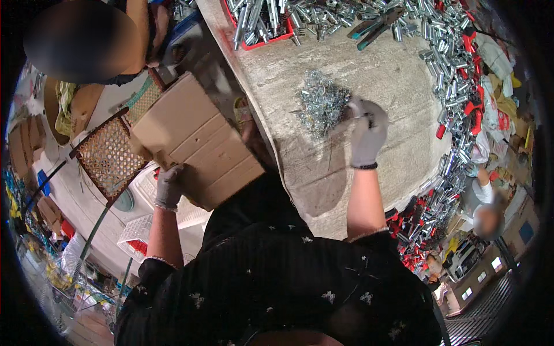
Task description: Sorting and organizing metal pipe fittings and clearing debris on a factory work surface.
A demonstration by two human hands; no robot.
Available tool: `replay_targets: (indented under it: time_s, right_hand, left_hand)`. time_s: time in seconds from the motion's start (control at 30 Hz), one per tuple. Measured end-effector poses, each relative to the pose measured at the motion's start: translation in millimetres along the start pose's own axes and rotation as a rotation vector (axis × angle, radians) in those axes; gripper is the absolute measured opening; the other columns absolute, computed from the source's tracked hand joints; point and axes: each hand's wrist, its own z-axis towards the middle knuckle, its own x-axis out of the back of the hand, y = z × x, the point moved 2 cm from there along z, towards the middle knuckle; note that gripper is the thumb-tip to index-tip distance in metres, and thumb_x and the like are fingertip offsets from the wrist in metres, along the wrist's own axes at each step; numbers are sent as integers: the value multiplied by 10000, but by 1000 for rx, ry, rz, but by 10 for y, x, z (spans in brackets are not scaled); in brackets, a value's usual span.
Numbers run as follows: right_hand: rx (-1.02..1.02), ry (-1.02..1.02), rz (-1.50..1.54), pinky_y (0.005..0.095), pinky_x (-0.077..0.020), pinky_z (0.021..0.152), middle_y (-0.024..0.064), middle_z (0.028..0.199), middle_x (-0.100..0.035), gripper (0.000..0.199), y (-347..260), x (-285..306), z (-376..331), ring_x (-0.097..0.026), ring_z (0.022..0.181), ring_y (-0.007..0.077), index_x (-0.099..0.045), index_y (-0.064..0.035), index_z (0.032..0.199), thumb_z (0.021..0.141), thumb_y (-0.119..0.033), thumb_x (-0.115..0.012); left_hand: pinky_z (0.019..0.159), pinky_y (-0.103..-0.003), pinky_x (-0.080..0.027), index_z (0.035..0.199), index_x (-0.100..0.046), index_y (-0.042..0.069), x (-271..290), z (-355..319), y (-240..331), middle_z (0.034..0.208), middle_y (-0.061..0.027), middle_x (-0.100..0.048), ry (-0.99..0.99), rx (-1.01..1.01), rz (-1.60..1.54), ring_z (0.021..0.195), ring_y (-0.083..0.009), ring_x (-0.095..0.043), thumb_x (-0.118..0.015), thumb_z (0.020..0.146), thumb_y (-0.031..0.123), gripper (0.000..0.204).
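My left hand [169,188], in a pale grey glove, grips the lower left edge of a brown piece of cardboard [199,141]. The cardboard is tilted beside the table, creased, with a ragged left edge. At the right side of a heap of small shiny metal parts [324,104] is my right hand [369,130], gloved the same way. Its fingers are curled in at the heap's edge, slightly blurred, and I cannot make out what is between them. The heap lies on the worn, pale tabletop [311,173].
A red tray [268,41] of metal tubes stands at the table's far edge, near green-handled pliers [375,29]. Metal tubes and red-handled parts [453,115] line the right side. A woven chair [109,155] and white crate [137,236] are left. People are far left and right.
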Motion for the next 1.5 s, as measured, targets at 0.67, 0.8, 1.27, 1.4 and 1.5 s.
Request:
replay_targets:
  time_s: [0.67, 0.8, 1.27, 1.4, 1.5]
  right_hand:
    - [80, -738, -376, 510, -513, 873, 171, 1171, -628, 324, -621, -1462, -1002, -654, 1011, 356, -604, -93, 1152, 858, -228, -619]
    - [244, -698, -398, 466, -529, 872, 233, 1290, -574, 381, -543, -1449, -1062, -638, 1024, 404, -585, -59, 1257, 887, -147, -585]
    - [376, -551, -362, 493, -471, 962, 245, 1317, -515, 450, -492, -1490, -1324, -563, 1131, 420, -482, -49, 1365, 922, -116, -520]
    - [-23, -562, -245, 488, -501, 952, 253, 1336, -496, 664, -519, -1636, -1201, -596, 1079, 454, -318, -89, 1496, 902, -164, -607]
    - [148, -658, -568, 468, -532, 859, 195, 1252, -548, 699, -649, -1641, -1093, -654, 977, 364, -243, -67, 1532, 922, -185, -564]
  left_hand:
    - [760, -335, -557, 1016, -657, 5, -41, 0, 148, 908, -74, -695, 47, -98, 73, 815, -194, -676, -663, 802, 119, 243]
    - [766, -322, -554, 1058, -652, 10, -278, -84, 497, 901, -68, -689, -32, 17, 90, 810, -186, -670, -669, 782, 104, 292]
    - [805, -301, -529, 1145, -650, 19, -603, 53, 749, 990, -20, -688, -109, -36, 310, 884, -131, -649, -691, 849, 181, 340]
    - [769, -289, -514, 1026, -672, 40, -221, 21, 621, 932, -4, -671, -55, -52, 248, 832, -127, -630, -652, 849, 232, 262]
    - [766, -286, -484, 913, -684, 46, 50, -8, 526, 887, -5, -647, -57, -53, 182, 833, -135, -597, -653, 830, 263, 234]
